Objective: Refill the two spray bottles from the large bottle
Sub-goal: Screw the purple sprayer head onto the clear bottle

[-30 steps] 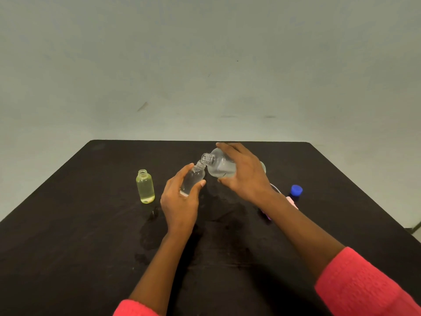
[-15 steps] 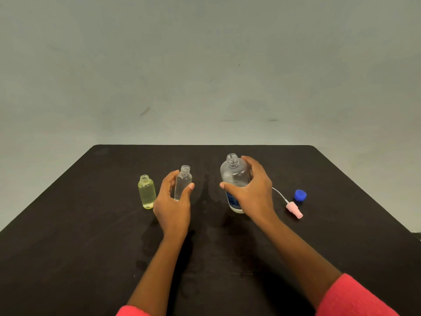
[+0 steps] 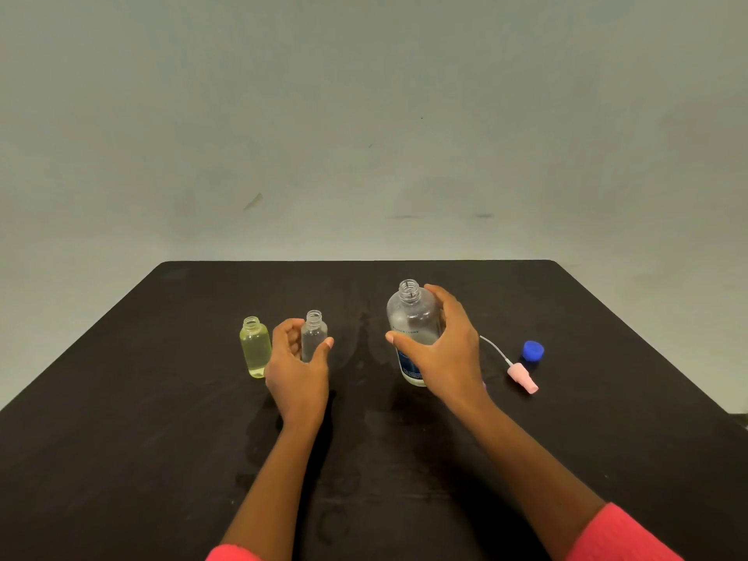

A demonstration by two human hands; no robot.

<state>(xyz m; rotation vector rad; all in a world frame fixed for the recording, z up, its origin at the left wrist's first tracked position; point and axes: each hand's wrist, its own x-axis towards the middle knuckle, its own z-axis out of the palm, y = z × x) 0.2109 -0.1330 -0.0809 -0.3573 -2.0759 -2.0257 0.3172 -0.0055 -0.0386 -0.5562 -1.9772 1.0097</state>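
Both bottles have been set upright since a second ago, when the large bottle (image 3: 413, 330) was tipped over the mouth of the clear spray bottle (image 3: 314, 336).

In the head view, the large bottle is seen standing right of centre on the bench (image 3: 162, 439). It is uncapped and is clasped by the right hand (image 3: 445, 354), thumb in front and fingers behind. Left of centre, the clear spray bottle stands open, with the left hand (image 3: 297, 370) curled round it, thumb on one side and fingers on the other. Just to its left, the yellow spray bottle (image 3: 255, 346) stands untouched, also open and mostly filled with yellow liquid. A pink spray head (image 3: 522, 378) with its tube and a blue cap (image 3: 532, 351) lie at the right of the frame, apart from the bottles.

Pouring into the clear spray bottle is judged finished or paused; its level cannot be read. Closing the bottles is still to be done, and only one spray head is plainly seen.
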